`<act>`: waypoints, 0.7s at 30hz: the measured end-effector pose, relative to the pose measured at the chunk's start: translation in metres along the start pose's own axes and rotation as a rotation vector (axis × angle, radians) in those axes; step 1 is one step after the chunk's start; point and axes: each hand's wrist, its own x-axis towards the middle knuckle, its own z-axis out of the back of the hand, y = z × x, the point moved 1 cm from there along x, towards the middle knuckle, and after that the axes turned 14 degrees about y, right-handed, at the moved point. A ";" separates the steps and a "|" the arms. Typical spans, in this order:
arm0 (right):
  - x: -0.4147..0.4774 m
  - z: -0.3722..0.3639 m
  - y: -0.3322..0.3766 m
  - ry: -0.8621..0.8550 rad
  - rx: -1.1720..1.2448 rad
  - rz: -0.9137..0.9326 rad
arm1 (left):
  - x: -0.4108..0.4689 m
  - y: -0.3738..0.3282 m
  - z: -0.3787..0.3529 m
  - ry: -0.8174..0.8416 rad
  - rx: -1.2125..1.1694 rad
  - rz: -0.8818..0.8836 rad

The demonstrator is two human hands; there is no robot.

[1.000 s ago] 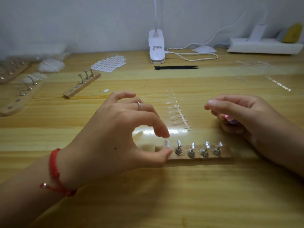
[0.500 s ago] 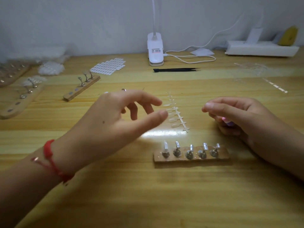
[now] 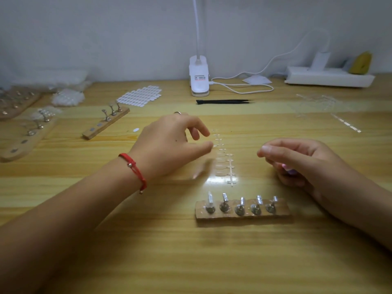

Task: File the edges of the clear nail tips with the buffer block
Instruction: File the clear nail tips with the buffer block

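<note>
far left edge of the desk: long holder board, a few metal stands on it, blurred. heap of pale tips behind it, too soft to read. next right, short holder board lying slantwise, three stands at its far end, bare round sockets at its near end. sheet of white oval tabs beyond it, toward the back edge.

left hand, red cord bracelet at the wrist. fingers loose and parted, thumb tip just at the strip of clear nail tips, nothing seen pinched. strip lies flat mid-desk, between the two hands. toward the front edge, near holder board carries five metal stands in a row. the leftmost looks topped with something pale and clear, cannot tell what.

right hand curled round the buffer block, only a pink-lilac bit showing under the fingers.

back edge, left to right: white clip lamp, black tweezers in front of it, white cable, power strip at the back right corner, clear sprue offcuts before it. surface is pale wood grain, lamp glare beside the strip. plain pale wall behind.
</note>
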 end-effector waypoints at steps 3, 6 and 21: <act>0.001 0.000 -0.001 0.007 -0.014 0.003 | -0.007 -0.005 0.001 0.057 0.017 -0.078; 0.001 0.000 0.000 0.005 -0.020 0.001 | -0.008 -0.008 -0.005 0.221 0.109 -0.075; 0.003 -0.007 0.010 -0.076 -0.212 -0.091 | -0.011 -0.025 -0.023 0.110 -0.727 -0.242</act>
